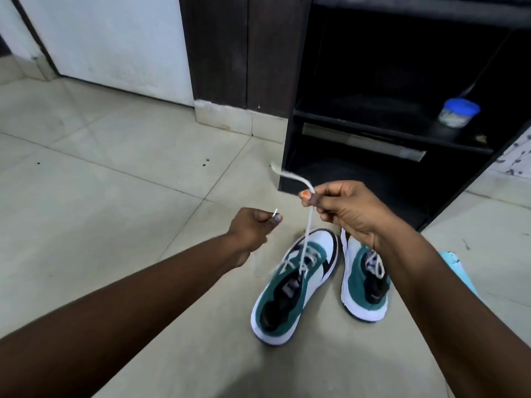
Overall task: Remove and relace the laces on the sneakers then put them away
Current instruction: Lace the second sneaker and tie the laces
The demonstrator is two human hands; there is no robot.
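Your right hand pinches the white lace between thumb and forefinger, raised above the floor; the lace runs taut from the pinch down toward 6 o'clock into the eyelets of the left sneaker, and a loose tail curls out of the pinch toward 10 o'clock. Your left hand sits at 9 o'clock of the right hand, apart from it, fingers curled, pinching a lace tip that pokes up just above the thumb; a blurred strand drops below that hand toward the same sneaker. Left sneaker stands on the tiled floor, teal, white and black, toe pointing to 12. The right sneaker stands just beside it at 3 o'clock, partly hidden by your right wrist, laces looped at the tongue. At 12 o'clock of the sneakers is a black shelf unit, with a blue-lidded jar on its middle shelf. White door at 10 o'clock.
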